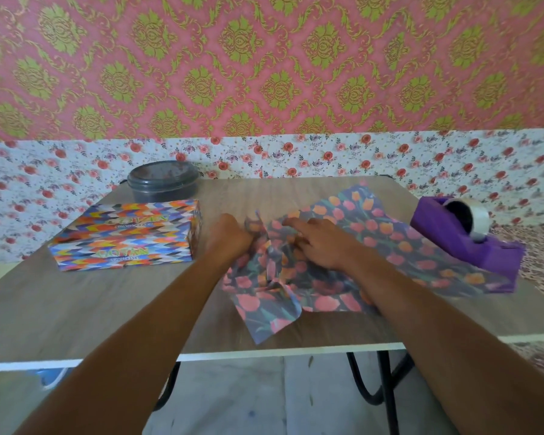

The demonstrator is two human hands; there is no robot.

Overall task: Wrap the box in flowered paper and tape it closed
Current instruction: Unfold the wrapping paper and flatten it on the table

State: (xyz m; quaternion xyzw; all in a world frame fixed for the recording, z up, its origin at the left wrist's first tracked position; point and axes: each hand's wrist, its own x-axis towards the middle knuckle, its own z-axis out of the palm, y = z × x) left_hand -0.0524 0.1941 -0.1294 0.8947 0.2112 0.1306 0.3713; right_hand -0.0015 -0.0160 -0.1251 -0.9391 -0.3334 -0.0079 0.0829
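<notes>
On the table (107, 302), left hand (230, 237) grips flowered paper (390, 243).

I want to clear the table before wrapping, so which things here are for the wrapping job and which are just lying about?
For the job: zigzag-patterned box; tulip-print wrapping paper, gripped by the left hand with the right hand resting on it; purple tape dispenser.
Lying about: dark lidded container behind the box.
</notes>
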